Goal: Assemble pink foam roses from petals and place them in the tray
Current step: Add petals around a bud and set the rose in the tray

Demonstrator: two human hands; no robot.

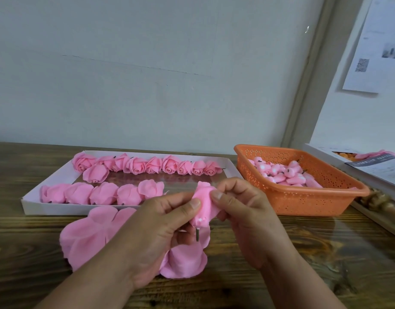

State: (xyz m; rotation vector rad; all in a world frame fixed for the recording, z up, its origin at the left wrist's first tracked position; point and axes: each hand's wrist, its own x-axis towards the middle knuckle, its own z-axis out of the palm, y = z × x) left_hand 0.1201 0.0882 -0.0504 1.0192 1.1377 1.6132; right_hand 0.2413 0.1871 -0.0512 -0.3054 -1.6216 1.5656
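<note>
While the petals (87, 233) lie on the table (303, 253), both hands, left (161, 228) and right (243, 210), pinch one bud (204, 206) in front of the tray (58, 179) of roses (136, 165).

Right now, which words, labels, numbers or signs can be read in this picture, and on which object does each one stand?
No text can be read.
Paper sheet on the wall: grey printed lines, a QR-like square and a small photo, all too blurred to read.
Printed card on the box at the right edge: a dark strip with light characters, too small and blurred.
White tray, orange basket, pink foam rose in the hands: no text visible.
</note>
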